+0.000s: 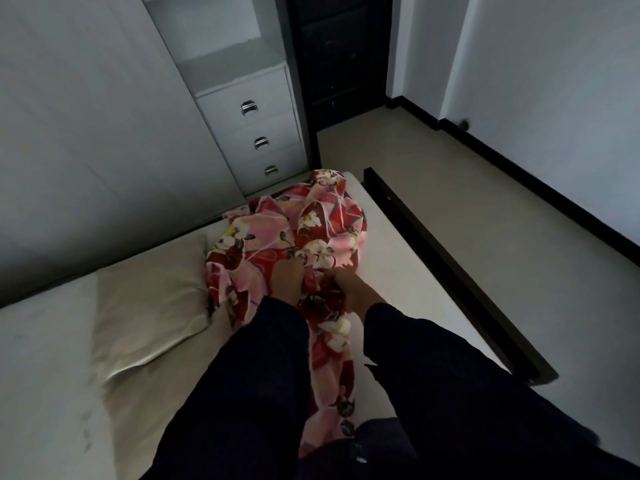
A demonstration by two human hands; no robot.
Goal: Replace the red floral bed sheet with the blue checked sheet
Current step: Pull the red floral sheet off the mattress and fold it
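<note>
Head view: looking down past both arms at the far corner of a bed in a dim room.
Red floral sheet [287, 244]: pulled off the flat of the bed and bunched into a loose heap near the far corner of the mattress. A twisted tail of it runs back between the two arms toward the person.
Left hand [286, 280]: reached forward into the heap, clutching the cloth. The back of the hand shows, and the fingertips are lost in the folds.
Right hand [348, 289]: just beside the left, fingers curled round the gathered neck of the sheet where the heap narrows into the tail.
Sleeves [249, 375]: dark navy, covering both arms down to the wrists.
Mattress [398, 271]: bare and pale, uncovered on both sides of the heap.
Pillow [149, 306]: pale, lying flat on the mattress to the left of the sheet, its near edge touching or just under the cloth.
Bed frame [450, 271]: dark rail along the right edge of the mattress.
Drawer unit [256, 133]: white, three drawers with shiny metal handles, standing just beyond the far corner of the bed.
Wardrobe doors [86, 116]: plain white, along the left behind the bed.
Door [343, 57]: dark, at the back, right of the drawers.
Floor [485, 220]: pale beige, edged by dark skirting under white walls.
</note>
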